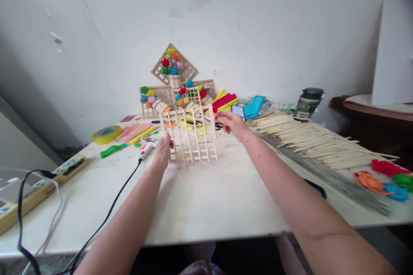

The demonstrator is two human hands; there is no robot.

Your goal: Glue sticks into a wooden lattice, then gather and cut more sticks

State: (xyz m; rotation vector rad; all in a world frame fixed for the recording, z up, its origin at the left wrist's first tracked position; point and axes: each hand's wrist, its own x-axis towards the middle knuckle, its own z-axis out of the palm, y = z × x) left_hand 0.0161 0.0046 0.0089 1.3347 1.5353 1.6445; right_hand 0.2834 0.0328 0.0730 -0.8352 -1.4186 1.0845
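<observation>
A small lattice of pale wooden sticks (192, 142) stands upright, slightly tilted, over the middle of the table. My left hand (165, 148) is closed around its left edge, fingers partly behind the sticks. At the upper right edge, my right hand (234, 124) pinches the lattice with its fingertips. Just left of my left hand lies a white glue gun (148, 148) with a black cord. Behind the lattice, partly hidden by it, are scissors (219, 125) and yellow scraps. A phone (238, 111) with a lit screen is beyond my right hand.
Finished lattices with colourful paper flowers (174, 62) lean on the wall. Many wooden sticks (306, 137), thin wires (322, 176) and paper bundles (371, 181) cover the right side. A dark tumbler (309, 104) stands behind. Yellow tape (107, 134) and a power strip (64, 172) lie left.
</observation>
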